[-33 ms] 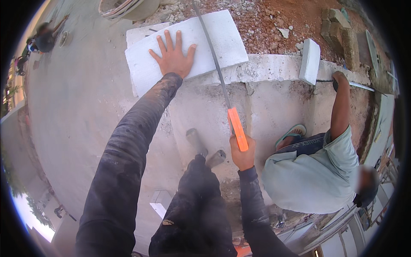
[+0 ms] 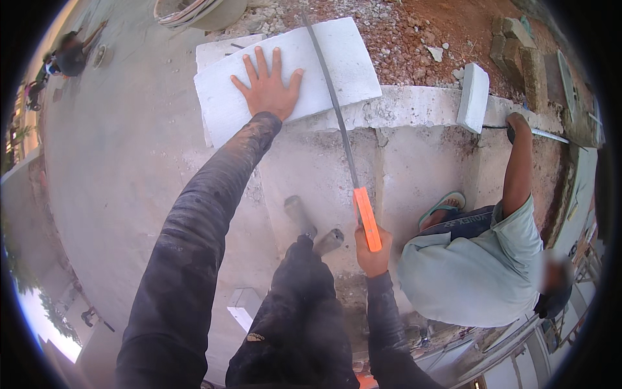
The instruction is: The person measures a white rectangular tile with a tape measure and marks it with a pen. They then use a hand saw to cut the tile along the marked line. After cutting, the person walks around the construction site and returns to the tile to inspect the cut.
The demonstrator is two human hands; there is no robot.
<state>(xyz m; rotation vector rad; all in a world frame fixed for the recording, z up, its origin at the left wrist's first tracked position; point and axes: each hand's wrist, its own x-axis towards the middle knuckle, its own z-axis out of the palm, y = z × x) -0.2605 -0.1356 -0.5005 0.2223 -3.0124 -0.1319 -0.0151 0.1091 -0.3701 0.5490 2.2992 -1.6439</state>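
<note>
My left hand (image 2: 269,87) lies flat, fingers spread, on a white block (image 2: 220,104), which rests on another white piece (image 2: 214,52) on a chipped pale ledge (image 2: 414,104). My right hand (image 2: 372,253) grips the orange handle (image 2: 365,211) of a long saw. The saw's dark blade (image 2: 337,113) lies across the right part of the block, to the right of my left hand.
A person (image 2: 473,266) in a pale shirt crouches at the right, a hand (image 2: 516,122) near a narrow white block (image 2: 471,97). Brown blocks (image 2: 518,52), rubble (image 2: 414,45) and a container (image 2: 201,13) lie beyond the ledge. More people (image 2: 68,55) are at far left.
My right hand and the saw have moved back toward my body, so the handle sits lower. My left hand stays on the block, and the whole view has shifted slightly.
</note>
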